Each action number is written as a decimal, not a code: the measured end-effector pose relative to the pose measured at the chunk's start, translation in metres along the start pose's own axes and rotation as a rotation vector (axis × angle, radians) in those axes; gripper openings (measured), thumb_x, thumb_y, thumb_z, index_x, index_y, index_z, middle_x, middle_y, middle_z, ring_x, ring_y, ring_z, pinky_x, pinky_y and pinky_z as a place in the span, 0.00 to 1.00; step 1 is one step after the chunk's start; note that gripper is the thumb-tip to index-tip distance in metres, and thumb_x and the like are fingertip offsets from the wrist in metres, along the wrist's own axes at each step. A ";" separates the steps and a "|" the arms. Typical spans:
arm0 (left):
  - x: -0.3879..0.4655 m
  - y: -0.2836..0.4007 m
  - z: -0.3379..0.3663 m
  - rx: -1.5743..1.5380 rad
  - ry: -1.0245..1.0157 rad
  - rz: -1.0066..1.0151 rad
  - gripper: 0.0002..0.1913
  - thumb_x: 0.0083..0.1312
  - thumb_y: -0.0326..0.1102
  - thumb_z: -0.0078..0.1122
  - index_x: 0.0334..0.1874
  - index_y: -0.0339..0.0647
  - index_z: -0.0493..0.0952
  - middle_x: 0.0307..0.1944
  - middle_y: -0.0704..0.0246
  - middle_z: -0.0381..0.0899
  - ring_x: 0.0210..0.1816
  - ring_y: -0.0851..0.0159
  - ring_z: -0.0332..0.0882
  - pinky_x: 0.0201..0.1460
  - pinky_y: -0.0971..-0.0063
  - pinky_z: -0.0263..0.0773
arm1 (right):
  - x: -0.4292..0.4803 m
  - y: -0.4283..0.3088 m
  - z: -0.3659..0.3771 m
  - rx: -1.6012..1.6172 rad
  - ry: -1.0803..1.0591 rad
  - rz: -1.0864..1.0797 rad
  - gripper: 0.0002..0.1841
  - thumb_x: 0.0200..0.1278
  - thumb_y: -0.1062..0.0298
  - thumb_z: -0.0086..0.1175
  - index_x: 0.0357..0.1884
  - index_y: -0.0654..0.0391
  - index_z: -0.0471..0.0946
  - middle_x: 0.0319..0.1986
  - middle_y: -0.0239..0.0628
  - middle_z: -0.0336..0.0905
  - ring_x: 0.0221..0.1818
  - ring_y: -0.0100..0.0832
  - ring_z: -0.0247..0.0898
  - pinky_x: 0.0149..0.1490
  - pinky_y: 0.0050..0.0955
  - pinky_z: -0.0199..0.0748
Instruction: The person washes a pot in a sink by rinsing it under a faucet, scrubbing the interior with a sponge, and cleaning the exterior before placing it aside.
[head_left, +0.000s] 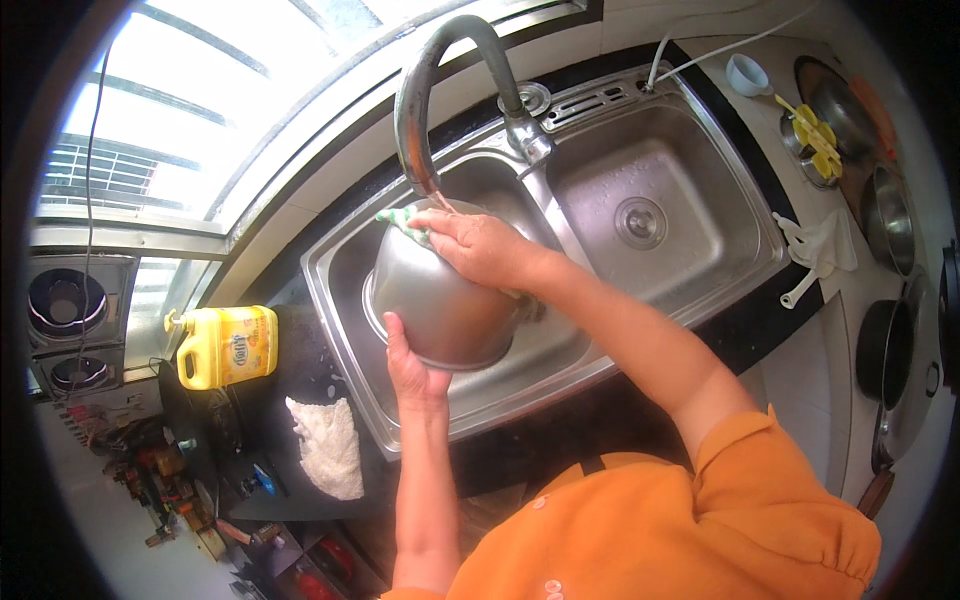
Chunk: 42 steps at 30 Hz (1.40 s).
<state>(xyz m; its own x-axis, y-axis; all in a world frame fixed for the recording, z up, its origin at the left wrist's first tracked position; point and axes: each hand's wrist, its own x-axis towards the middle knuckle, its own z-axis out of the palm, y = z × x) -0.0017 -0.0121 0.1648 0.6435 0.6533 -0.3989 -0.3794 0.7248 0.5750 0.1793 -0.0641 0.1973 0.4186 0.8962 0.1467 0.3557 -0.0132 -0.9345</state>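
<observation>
A deep metal pot (442, 300) is tilted over the left bowl of a stainless steel double sink (480, 412), its outer side facing up. My left hand (416, 371) grips it at the lower left, thumb along the side and fingers hidden beneath. My right hand (480, 247) presses a green-and-white cloth (405, 223) against the pot's upper part. Right above the cloth ends the curved spout of a metal faucet (416, 112); whether water runs cannot be told for sure.
A yellow detergent jug (232, 346) and a cream cloth (326, 448) lie left of the sink. The right sink bowl has a drain strainer (640, 223). Further right are a light blue cup (747, 74), a white cloth (825, 244) and a dark pan (885, 352). A barred window is at upper left.
</observation>
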 end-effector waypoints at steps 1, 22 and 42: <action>-0.004 -0.001 -0.003 -0.001 -0.003 -0.003 0.26 0.68 0.50 0.43 0.61 0.38 0.63 0.61 0.60 0.65 0.61 0.55 0.63 0.65 0.56 0.56 | 0.004 0.011 -0.001 0.013 -0.015 -0.106 0.17 0.63 0.65 0.42 0.52 0.57 0.72 0.56 0.45 0.67 0.59 0.42 0.61 0.62 0.33 0.58; 0.055 0.002 0.089 0.356 -0.004 -0.018 0.13 0.64 0.31 0.50 0.47 0.30 0.72 0.42 0.59 0.77 0.41 0.61 0.77 0.46 0.68 0.74 | -0.144 0.056 -0.057 -0.752 -0.189 -0.064 0.05 0.54 0.66 0.49 0.30 0.55 0.73 0.29 0.42 0.74 0.33 0.44 0.74 0.37 0.41 0.75; 0.013 -0.039 0.057 1.978 -0.235 0.246 0.11 0.55 0.36 0.57 0.34 0.35 0.74 0.30 0.52 0.78 0.35 0.48 0.77 0.37 0.60 0.71 | -0.138 0.075 -0.059 -0.589 -0.075 0.046 0.16 0.54 0.63 0.53 0.45 0.56 0.74 0.50 0.46 0.70 0.50 0.45 0.66 0.53 0.44 0.63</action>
<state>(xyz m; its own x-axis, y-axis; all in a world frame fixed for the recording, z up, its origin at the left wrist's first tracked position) 0.0593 -0.0443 0.1774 0.8220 0.5276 -0.2145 0.5562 -0.6625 0.5017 0.1977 -0.2153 0.1259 0.3920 0.9176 0.0664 0.7513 -0.2776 -0.5987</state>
